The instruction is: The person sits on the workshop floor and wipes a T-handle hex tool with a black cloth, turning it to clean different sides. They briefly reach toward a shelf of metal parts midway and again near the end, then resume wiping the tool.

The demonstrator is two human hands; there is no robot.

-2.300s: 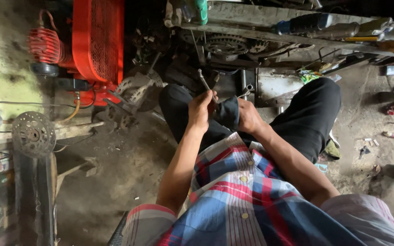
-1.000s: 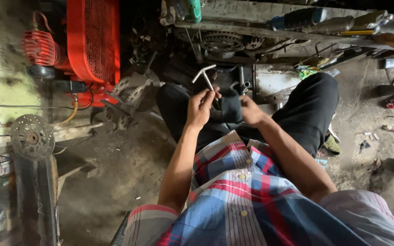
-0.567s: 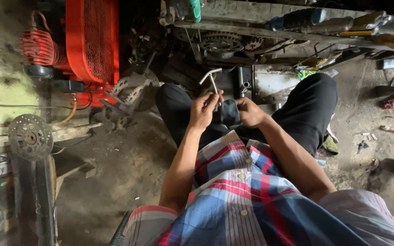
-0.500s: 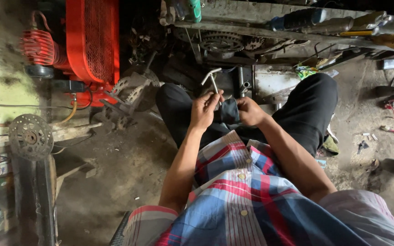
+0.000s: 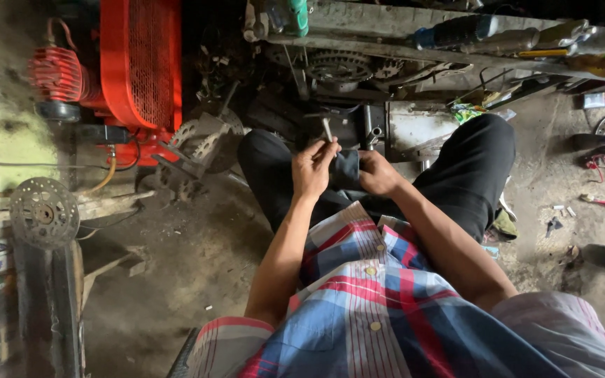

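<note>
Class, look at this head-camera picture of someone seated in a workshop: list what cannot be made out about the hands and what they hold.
- Left hand, head view: its fingers cover the lower end of the thin metal tool.
- Right hand, head view: the dark cloth hides its fingertips, so its grip is unclear.
- Parts under the bench: lost in shadow.
- Red machine: cut off by the top edge.

Plaid shirt (image 5: 386, 308) — red, blue, white (short sleeves) — black trousers (image 5: 470, 168).

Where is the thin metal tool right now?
The thin metal tool stands upright in the left hand, near the frame's centre, beside the right hand above the lap.
</note>
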